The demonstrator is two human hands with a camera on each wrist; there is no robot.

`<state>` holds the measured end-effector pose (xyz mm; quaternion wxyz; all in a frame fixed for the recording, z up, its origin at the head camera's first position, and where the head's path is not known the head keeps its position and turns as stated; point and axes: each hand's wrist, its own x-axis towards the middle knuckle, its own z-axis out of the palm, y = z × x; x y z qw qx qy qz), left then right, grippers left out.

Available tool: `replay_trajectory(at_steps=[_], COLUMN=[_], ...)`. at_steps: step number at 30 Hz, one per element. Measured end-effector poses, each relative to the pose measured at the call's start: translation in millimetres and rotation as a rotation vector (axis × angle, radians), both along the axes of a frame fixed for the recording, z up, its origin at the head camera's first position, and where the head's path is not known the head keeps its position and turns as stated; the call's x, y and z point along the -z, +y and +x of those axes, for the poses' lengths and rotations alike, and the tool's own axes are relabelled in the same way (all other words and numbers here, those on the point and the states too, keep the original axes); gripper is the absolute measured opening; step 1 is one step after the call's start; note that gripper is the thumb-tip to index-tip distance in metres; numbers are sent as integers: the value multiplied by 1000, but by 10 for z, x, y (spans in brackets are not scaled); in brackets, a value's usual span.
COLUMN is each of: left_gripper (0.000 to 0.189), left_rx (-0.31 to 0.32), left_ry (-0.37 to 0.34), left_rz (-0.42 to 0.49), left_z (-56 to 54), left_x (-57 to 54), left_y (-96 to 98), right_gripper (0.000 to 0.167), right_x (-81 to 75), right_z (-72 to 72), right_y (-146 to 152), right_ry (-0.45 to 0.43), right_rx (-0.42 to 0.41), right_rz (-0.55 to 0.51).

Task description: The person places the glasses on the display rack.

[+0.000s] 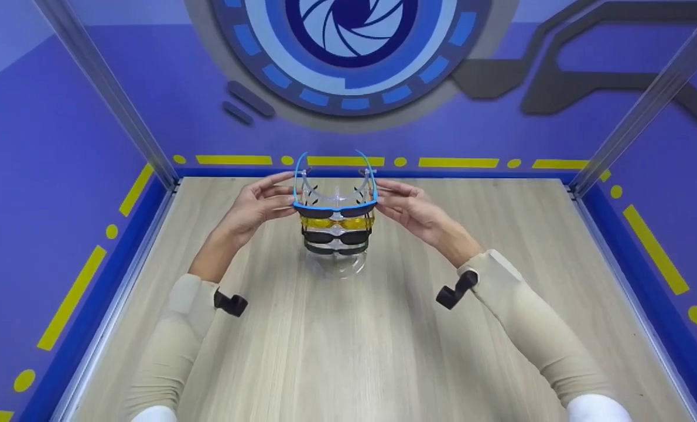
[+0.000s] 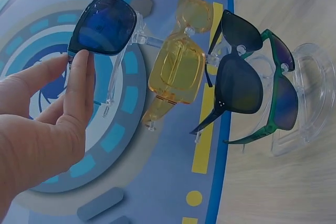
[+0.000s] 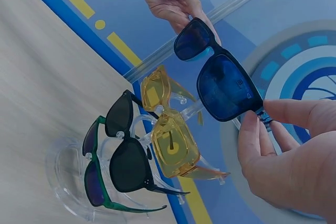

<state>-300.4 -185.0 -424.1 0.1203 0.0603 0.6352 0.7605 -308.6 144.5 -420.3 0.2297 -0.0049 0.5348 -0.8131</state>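
Observation:
Blue-framed sunglasses point(image 1: 355, 211) with dark lenses are at the top of a clear display stand point(image 1: 348, 268). My left hand point(image 1: 251, 210) pinches one front corner, near the hinge, between thumb and fingers. At the opposite corner, my right hand point(image 1: 417, 214) pinches them the same way. Their temples point away toward the back wall. Whether they rest on the top arm of the stand I cannot tell. Lower down hang yellow glasses point(image 2: 181, 69), then black sunglasses point(image 2: 239, 83), then green-framed sunglasses point(image 3: 95, 182) lowest, above the round base.
The stand is on a light wood-grain table point(image 1: 348, 351), toward its far side. Blue printed walls point(image 1: 471, 129) with yellow marks enclose the back and both sides, joined by metal corner posts point(image 1: 114, 88). A black wrist camera point(image 1: 230, 303) sticks out from each forearm.

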Motion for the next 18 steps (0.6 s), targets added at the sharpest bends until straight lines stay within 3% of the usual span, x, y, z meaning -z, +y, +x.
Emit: replay_trajectory(at_steps=[9,18], left_gripper=[57,57], left_rx=[-38,-31], left_ry=[-12,-32], left_rz=[25,19], left_z=[-106,-171], left_x=[59,126], left_y=[-29,24], right_gripper=[56,55], right_x=[39,136], right_z=[-130,-180], right_y=[-69,-51], right_ry=[-5,-22], right_rx=[21,39], right_rz=[-9,-13])
